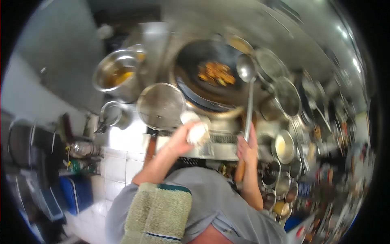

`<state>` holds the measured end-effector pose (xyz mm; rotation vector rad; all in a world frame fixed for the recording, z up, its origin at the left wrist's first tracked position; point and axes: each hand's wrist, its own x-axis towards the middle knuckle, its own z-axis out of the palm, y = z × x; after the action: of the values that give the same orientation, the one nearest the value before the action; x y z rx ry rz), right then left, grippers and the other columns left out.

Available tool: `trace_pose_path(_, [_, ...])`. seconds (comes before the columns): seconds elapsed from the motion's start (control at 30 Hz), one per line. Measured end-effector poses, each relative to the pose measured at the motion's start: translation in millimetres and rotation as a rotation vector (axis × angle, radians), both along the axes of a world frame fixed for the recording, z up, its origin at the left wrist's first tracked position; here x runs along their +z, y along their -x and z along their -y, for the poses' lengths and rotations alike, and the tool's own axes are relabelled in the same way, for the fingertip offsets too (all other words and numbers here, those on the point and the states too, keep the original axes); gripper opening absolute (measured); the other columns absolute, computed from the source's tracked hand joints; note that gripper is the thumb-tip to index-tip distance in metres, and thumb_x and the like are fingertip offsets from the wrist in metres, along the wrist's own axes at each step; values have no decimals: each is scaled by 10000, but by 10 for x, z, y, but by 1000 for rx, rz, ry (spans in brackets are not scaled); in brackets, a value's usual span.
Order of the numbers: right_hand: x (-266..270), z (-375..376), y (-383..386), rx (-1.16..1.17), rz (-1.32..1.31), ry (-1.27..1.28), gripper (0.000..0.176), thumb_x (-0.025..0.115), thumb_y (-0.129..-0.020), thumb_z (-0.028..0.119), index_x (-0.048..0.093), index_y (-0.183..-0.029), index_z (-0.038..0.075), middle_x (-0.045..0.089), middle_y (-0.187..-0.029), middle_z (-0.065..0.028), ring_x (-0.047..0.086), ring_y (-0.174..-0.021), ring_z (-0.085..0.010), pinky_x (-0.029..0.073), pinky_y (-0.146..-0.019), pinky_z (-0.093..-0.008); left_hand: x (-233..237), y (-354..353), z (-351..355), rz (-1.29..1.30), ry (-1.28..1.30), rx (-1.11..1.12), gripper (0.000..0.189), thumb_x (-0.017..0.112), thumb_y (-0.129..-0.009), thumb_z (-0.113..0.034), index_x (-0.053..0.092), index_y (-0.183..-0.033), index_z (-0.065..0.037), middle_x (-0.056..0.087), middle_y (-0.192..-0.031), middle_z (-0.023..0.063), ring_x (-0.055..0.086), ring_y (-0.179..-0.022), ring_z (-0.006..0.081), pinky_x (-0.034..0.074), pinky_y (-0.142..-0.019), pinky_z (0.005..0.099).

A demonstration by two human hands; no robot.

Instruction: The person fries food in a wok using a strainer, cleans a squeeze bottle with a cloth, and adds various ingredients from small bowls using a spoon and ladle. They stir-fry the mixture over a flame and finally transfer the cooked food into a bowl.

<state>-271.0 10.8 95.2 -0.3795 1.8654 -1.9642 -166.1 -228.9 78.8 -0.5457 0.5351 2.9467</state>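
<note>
A long-handled ladle [246, 68] is in my right hand [248, 149], its fingers wrapped round the metal shaft just above the wooden end [240, 171]. The ladle's bowl is raised over the right rim of a black wok [187, 67]. Browned pieces of food [216, 73] lie in the middle of the wok. My left hand [181, 139] is closed on a bunched white cloth [198, 133], close to the wok's near left edge. Left of the wok sits a round mesh strainer [161, 106], just beyond the left hand.
A steel pot [115, 77] with yellowish liquid and a smaller pot [113, 115] stand left. Pans [287, 96] crowd the right side, near a white bowl [284, 146] and several seasoning containers [271, 174]. A towel [158, 213] hangs in front of my body.
</note>
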Motion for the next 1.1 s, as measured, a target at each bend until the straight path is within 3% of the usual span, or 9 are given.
trace_pose_path(0.17, [994, 979, 60, 543, 169, 114, 748, 541, -879, 1, 136, -1501, 90, 459, -718, -18, 395, -405, -62, 356, -307, -209, -251, -676, 59, 107, -182, 6, 387, 523, -938, -231, 501, -1225, 28, 615, -1131, 184, 609, -1079, 297, 525, -893, 439])
trace_pose_path(0.53, [1617, 3638, 105, 1243, -272, -706, 678, 563, -900, 104, 211, -1478, 62, 536, -724, -54, 500, -531, -111, 442, -459, -282, -143, -1062, -2, -174, -200, 173, 503, 551, -852, -258, 492, -1255, 37, 592, -1184, 174, 600, -1041, 278, 491, -901, 370])
trace_pose_path(0.6, [1743, 3241, 10, 1176, -674, -778, 700, 580, -888, 117, 218, -1486, 116, 553, -747, -87, 507, -534, -120, 442, -462, -297, -173, -1071, 50, -213, -113, 149, 517, 553, -851, -257, 481, -1271, 38, 587, -1196, 178, 600, -1038, 279, 487, -906, 372])
trace_pose_path(0.67, [1512, 2662, 46, 997, -1028, -519, 667, 579, -864, 114, 275, -1457, 115, 613, -1036, -238, 607, -886, -387, 482, -807, -424, -158, -1080, 138, -259, -50, 126, 536, 555, -847, -243, 462, -1291, 42, 577, -1209, 187, 596, -1050, 282, 474, -940, 378])
trace_pose_path(0.73, [1439, 2056, -4, 822, -1093, -322, 682, 590, -838, 62, 305, -1454, 125, 584, -1069, -231, 565, -984, -395, 444, -849, -423, -168, -1089, 213, -230, -107, 154, 536, 555, -844, -226, 452, -1291, 52, 568, -1216, 196, 591, -1064, 286, 469, -957, 383])
trace_pose_path(0.83, [1598, 1259, -245, 587, -897, -485, 621, 593, -822, 23, 400, -1406, 111, 564, -952, -173, 567, -900, -351, 446, -801, -383, -275, -1047, 375, -191, -255, 94, 602, 583, -803, -218, 415, -1303, 74, 536, -1198, 242, 538, -1126, 345, 482, -933, 400])
trace_pose_path(0.97, [1531, 509, -343, 382, -692, -701, 493, 571, -827, -10, 533, -1308, 94, 509, -813, -86, 559, -688, -208, 456, -632, -311, -444, -826, 571, -232, -272, -137, 621, 580, -810, -219, 379, -1338, 37, 560, -1159, 242, 615, -865, 278, 516, -784, 377])
trace_pose_path(1.0, [1563, 414, -373, 296, -215, -608, 448, 555, -850, 0, 556, -1286, 102, 509, -802, -37, 516, -581, -107, 425, -486, -248, -402, -740, 589, -225, -249, -192, 639, 580, -808, -215, 363, -1354, 33, 563, -1157, 244, 615, -856, 277, 517, -780, 376])
trace_pose_path(1.1, [1178, 90, -194, 135, 99, -103, 295, 543, -880, 16, 584, -1170, 49, 492, -756, 9, 437, -488, -42, 371, -403, -206, -275, -437, 489, -292, -190, -310, 697, 575, -806, -199, 290, -1402, 23, 561, -1144, 230, 607, -863, 275, 511, -774, 377])
